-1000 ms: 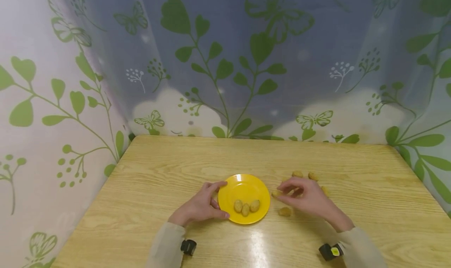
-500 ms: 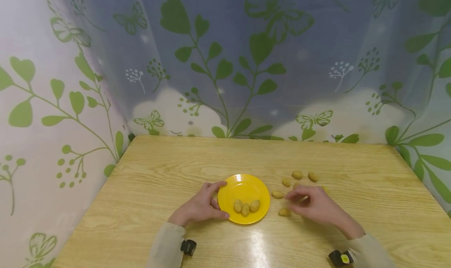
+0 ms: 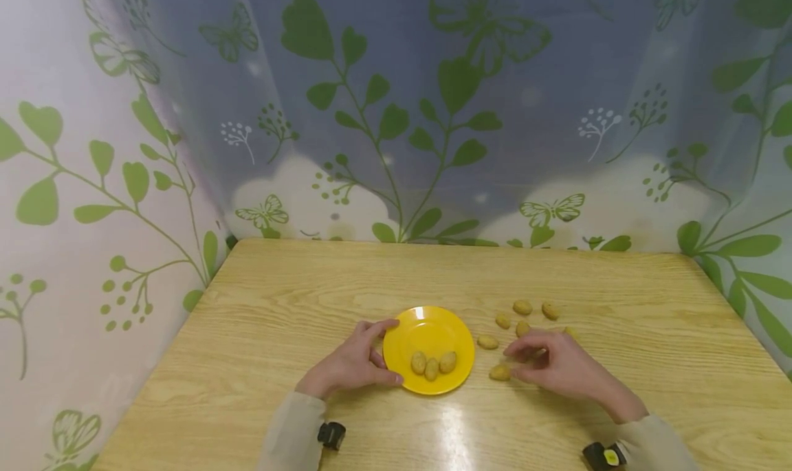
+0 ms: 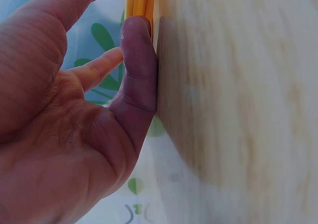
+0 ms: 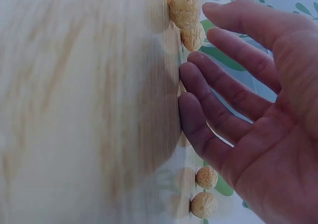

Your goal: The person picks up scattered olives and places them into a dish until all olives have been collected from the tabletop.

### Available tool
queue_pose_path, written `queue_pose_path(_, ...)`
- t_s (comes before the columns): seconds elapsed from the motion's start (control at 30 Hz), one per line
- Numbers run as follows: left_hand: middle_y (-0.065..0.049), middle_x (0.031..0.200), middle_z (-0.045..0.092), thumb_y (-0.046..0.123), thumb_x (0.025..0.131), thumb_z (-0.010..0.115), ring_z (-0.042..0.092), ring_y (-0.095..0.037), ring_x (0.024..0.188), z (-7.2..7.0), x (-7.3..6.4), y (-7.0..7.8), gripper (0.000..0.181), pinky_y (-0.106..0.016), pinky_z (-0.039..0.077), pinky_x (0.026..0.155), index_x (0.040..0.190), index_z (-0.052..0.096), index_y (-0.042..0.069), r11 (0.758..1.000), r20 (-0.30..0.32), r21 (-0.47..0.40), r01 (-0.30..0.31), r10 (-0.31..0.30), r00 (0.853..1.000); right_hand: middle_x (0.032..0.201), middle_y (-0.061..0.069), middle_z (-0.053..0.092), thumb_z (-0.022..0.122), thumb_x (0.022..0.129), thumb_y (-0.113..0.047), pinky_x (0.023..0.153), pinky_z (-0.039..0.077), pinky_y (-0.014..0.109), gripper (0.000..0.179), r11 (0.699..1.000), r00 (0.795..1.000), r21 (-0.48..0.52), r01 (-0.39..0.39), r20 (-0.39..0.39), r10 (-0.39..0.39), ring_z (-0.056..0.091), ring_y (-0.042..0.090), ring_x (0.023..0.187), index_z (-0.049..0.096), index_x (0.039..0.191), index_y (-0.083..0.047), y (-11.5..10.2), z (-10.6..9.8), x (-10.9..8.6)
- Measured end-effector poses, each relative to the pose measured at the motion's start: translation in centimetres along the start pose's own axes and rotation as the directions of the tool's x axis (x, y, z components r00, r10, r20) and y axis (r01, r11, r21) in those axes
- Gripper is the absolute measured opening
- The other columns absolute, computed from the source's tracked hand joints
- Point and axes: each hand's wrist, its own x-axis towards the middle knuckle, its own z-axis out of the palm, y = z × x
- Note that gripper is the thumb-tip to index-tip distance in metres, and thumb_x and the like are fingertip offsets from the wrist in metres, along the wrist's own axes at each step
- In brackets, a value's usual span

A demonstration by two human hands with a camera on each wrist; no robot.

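My left hand holds the left rim of a round yellow plate, its thumb and a finger spread along the edge. In the left wrist view, a finger presses against the plate's edge. Three small tan, wrinkled, nut-like ovals lie in the plate's lower half. To the right, my right hand hovers low over the table, fingers loosely bent and apart. Its thumb is close beside a nut-like oval; contact is unclear. In the right wrist view nothing sits between the fingers.
Several more nut-like ovals are scattered beyond and around the right hand, one of them close to the plate. The wooden table ends at a leaf-printed curtain at the back and left.
My right hand has drawn back to the right from the oval near the plate, and its thumb has come down beside the lower one. The left hand and plate stay put.
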Motion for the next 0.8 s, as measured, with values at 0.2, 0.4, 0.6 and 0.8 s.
queue_pose_path(0.2,-0.016,0.140,0.038,0.026,0.079,0.090,0.062,-0.013,0.086,0.06,0.02,-0.01,0.093,-0.025,0.050,0.078,0.157,0.039,0.021,1.000,0.000,-0.005,0.004,-0.004,1.000,0.106,0.000,0.074,0.079,0.090,-0.026,0.074,0.057,0.024,0.024,1.000,1.000,-0.011,-0.005,0.011,0.005,0.067,0.004,0.092,0.075,0.111,-0.015,0.21,0.08,-0.03)
queue_pose_path(0.4,-0.016,0.139,0.039,0.027,0.079,0.090,0.062,-0.013,0.086,0.00,0.01,0.04,0.093,-0.025,0.051,0.079,0.157,0.039,0.021,1.000,-0.002,0.004,-0.005,0.005,1.000,0.105,-0.002,0.074,0.081,0.088,-0.029,0.073,0.057,0.023,0.025,1.000,1.000,-0.028,-0.009,0.007,0.010,0.067,0.005,0.091,0.075,0.110,-0.018,0.25,0.15,0.02)
queue_pose_path(0.6,-0.016,0.138,0.039,0.027,0.079,0.090,0.062,-0.012,0.086,-0.03,-0.02,0.11,0.093,-0.025,0.051,0.079,0.157,0.039,0.020,1.000,-0.001,0.014,-0.008,0.008,1.000,0.103,-0.005,0.073,0.082,0.088,-0.032,0.072,0.054,0.023,0.024,0.999,1.000,-0.050,-0.010,0.007,0.010,0.065,0.005,0.090,0.075,0.109,-0.022,0.32,0.31,0.07)
queue_pose_path(0.8,-0.015,0.139,0.039,0.028,0.079,0.090,0.062,-0.012,0.087,0.01,-0.04,0.08,0.093,-0.027,0.051,0.081,0.156,0.039,0.021,1.000,-0.001,0.011,0.001,-0.001,1.000,0.102,-0.006,0.072,0.083,0.086,-0.033,0.069,0.052,0.023,0.023,0.997,1.000,-0.083,0.005,-0.006,-0.005,0.063,0.004,0.087,0.076,0.106,-0.024,0.41,0.56,0.16)
